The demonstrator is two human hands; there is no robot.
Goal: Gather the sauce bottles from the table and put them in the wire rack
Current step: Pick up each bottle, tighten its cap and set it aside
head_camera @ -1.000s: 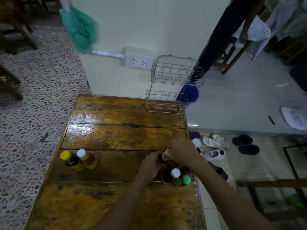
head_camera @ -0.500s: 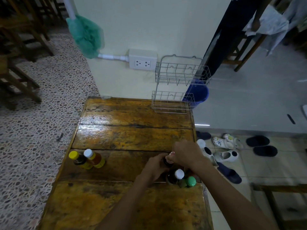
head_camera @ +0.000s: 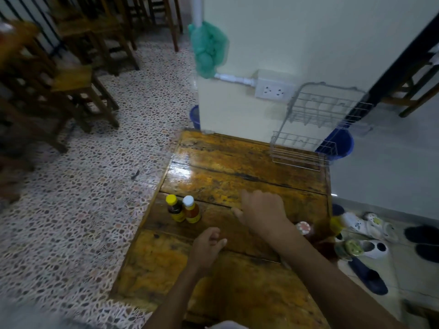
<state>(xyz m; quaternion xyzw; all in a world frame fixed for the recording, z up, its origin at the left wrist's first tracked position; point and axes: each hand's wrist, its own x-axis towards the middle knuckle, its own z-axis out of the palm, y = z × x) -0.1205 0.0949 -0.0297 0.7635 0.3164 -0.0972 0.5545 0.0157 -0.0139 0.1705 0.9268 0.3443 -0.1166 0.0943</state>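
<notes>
Two upright bottles, yellow-capped bottle (head_camera: 175, 208) and white-capped bottle (head_camera: 191, 209), stand touching at left-centre of table (head_camera: 237, 176).
Right hand (head_camera: 262, 211) lies right of pair, fingers apart, straight, holding nothing.
Left hand (head_camera: 206, 247) sits below and right of pair, fingers loosely curled, empty, likely nearer.
Blurred bottle cluster (head_camera: 320, 236) at right table edge.
Wire rack (head_camera: 316, 129) upper right, far table end, no bottles seen in it.

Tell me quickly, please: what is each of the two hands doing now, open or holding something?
Left hand: open, fingers loosely curled, holding nothing.
Right hand: open, fingers spread over the table, holding nothing.
</notes>
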